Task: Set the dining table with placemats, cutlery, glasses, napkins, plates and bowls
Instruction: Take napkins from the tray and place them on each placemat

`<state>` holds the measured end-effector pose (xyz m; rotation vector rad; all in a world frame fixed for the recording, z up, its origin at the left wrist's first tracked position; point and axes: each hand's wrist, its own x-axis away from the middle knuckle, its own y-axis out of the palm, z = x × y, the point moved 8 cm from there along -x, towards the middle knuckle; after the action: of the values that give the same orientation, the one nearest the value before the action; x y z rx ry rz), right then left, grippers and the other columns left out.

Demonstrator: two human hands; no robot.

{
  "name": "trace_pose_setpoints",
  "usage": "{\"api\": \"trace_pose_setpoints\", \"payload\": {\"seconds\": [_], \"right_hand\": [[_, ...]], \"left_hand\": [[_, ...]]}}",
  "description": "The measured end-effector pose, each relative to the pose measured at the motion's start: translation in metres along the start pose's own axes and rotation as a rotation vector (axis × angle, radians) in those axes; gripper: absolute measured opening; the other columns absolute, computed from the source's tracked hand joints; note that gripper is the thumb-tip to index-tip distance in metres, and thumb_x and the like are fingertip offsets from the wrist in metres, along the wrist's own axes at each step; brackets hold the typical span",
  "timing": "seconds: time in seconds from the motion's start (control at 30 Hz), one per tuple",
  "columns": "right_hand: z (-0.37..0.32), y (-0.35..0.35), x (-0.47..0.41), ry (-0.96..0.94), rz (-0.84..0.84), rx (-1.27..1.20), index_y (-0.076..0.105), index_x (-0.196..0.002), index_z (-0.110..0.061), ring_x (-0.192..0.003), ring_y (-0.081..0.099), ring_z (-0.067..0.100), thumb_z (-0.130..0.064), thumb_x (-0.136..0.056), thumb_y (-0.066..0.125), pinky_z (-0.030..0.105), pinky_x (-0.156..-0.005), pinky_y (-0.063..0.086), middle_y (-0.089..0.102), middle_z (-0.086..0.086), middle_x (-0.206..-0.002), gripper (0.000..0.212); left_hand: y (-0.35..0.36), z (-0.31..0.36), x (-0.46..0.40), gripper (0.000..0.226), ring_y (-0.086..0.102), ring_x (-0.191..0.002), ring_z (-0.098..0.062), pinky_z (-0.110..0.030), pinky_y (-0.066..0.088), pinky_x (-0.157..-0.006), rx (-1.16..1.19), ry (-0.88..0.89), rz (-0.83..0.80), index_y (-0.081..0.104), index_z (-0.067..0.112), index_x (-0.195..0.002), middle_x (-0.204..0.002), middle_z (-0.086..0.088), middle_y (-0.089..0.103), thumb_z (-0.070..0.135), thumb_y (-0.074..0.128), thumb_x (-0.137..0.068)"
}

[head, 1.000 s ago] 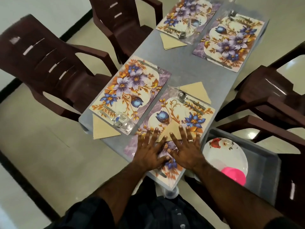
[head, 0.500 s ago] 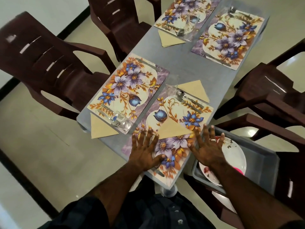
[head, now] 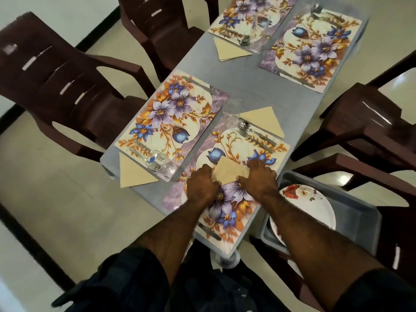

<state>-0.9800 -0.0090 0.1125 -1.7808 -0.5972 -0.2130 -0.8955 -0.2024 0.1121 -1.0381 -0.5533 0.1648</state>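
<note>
A folded tan napkin [head: 229, 173] lies on the middle of the nearest floral placemat [head: 236, 199]. My left hand [head: 201, 184] holds its left side and my right hand [head: 258, 177] holds its right side, fingers curled at the edges. At this placemat's far end lie a spoon and fork [head: 254, 136], beside a clear glass [head: 231, 113] and a second tan napkin [head: 263, 121]. A knife [head: 209, 230] lies at its near end. Beside the table, a white flowered plate [head: 308, 203] sits in a grey bin [head: 362, 212].
The left placemat [head: 171, 122] has cutlery, a glass [head: 161, 164] and a napkin [head: 135, 174]. Two more set placemats [head: 315, 48] lie at the far end of the grey table [head: 254, 86]. Dark brown chairs [head: 56, 86] stand along both sides.
My right hand came back from over the bin to the napkin. Both hands, flat on the placemat before, now curl at the napkin's sides.
</note>
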Motion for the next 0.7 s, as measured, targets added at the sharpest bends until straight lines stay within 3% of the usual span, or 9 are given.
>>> {"api": "trace_pose_setpoints", "payload": {"seconds": [0.17, 0.27, 0.33, 0.4, 0.5, 0.57, 0.63, 0.7], "right_hand": [[-0.013, -0.009, 0.003, -0.021, -0.064, 0.037, 0.069, -0.111, -0.02, -0.112, 0.065, 0.026, -0.049, -0.088, 0.075, 0.038, -0.098, 0.046, 0.071, 0.004, -0.119, 0.038], [-0.01, -0.008, 0.01, -0.033, -0.112, 0.089, 0.068, -0.104, -0.02, -0.106, 0.066, 0.026, -0.053, -0.09, 0.07, 0.04, -0.096, 0.05, 0.072, 0.005, -0.111, 0.036], [0.0, -0.003, 0.016, -0.044, -0.094, 0.122, 0.065, -0.112, -0.022, -0.11, 0.064, 0.027, -0.058, -0.089, 0.067, 0.044, -0.1, 0.047, 0.069, 0.005, -0.118, 0.043], [0.01, -0.003, 0.023, -0.087, 0.038, 0.164, 0.056, -0.13, -0.023, -0.119, 0.059, 0.032, -0.057, -0.091, 0.065, 0.05, -0.103, 0.043, 0.06, 0.01, -0.132, 0.053], [0.007, -0.003, 0.039, -0.135, 0.211, 0.234, 0.04, -0.152, -0.02, -0.134, 0.049, 0.044, -0.056, -0.097, 0.056, 0.062, -0.109, 0.037, 0.045, 0.021, -0.151, 0.068], [-0.005, 0.01, 0.049, -0.226, 0.186, 0.259, 0.027, -0.163, -0.025, -0.148, 0.032, 0.047, -0.06, -0.099, 0.041, 0.066, -0.116, 0.025, 0.027, 0.021, -0.166, 0.075], [-0.013, 0.035, 0.06, -0.34, 0.094, 0.291, 0.012, -0.167, -0.031, -0.157, 0.015, 0.043, -0.065, -0.099, 0.03, 0.068, -0.12, 0.012, 0.006, 0.016, -0.174, 0.078], [-0.006, 0.045, 0.068, -0.334, 0.073, 0.274, 0.014, -0.167, -0.029, -0.157, 0.017, 0.042, -0.062, -0.098, 0.038, 0.069, -0.12, 0.015, 0.009, 0.016, -0.174, 0.08]], "left_hand": [[-0.004, -0.004, -0.004, 0.024, 0.069, -0.097, -0.025, -0.031, 0.043, -0.075, 0.046, -0.086, -0.051, 0.072, 0.026, -0.096, -0.099, 0.002, 0.075, 0.042, 0.082, -0.082], [-0.006, -0.002, -0.007, 0.021, 0.067, -0.097, -0.025, -0.034, 0.04, -0.082, 0.049, -0.028, -0.095, 0.067, 0.028, -0.093, -0.095, 0.005, 0.072, 0.039, 0.082, -0.083], [-0.011, -0.003, -0.008, 0.026, 0.067, -0.103, -0.028, -0.041, 0.043, -0.093, -0.044, 0.024, -0.075, 0.067, 0.027, -0.105, -0.104, 0.001, 0.075, 0.042, 0.077, -0.086], [-0.018, 0.0, -0.003, 0.042, 0.063, -0.111, -0.032, -0.046, 0.043, -0.096, -0.262, 0.135, 0.024, 0.062, 0.024, -0.124, -0.118, -0.006, 0.071, 0.043, 0.067, -0.087], [-0.019, 0.012, 0.019, 0.07, 0.047, -0.13, -0.04, -0.052, 0.04, -0.102, -0.422, 0.333, 0.133, 0.043, 0.017, -0.151, -0.149, -0.018, 0.05, 0.044, 0.058, -0.088], [-0.005, 0.014, 0.036, 0.08, 0.028, -0.149, -0.042, -0.059, 0.029, -0.117, -0.427, 0.44, 0.083, 0.024, 0.023, -0.165, -0.169, -0.019, 0.024, 0.054, 0.049, -0.095], [0.018, 0.009, 0.054, 0.077, 0.01, -0.159, -0.038, -0.061, 0.016, -0.124, -0.386, 0.48, -0.032, 0.007, 0.03, -0.168, -0.176, -0.012, 0.003, 0.061, 0.033, -0.102], [0.035, -0.006, 0.068, 0.073, 0.012, -0.158, -0.038, -0.062, 0.019, -0.124, -0.358, 0.417, -0.109, 0.006, 0.03, -0.168, -0.176, -0.009, 0.003, 0.058, 0.026, -0.104]]}}
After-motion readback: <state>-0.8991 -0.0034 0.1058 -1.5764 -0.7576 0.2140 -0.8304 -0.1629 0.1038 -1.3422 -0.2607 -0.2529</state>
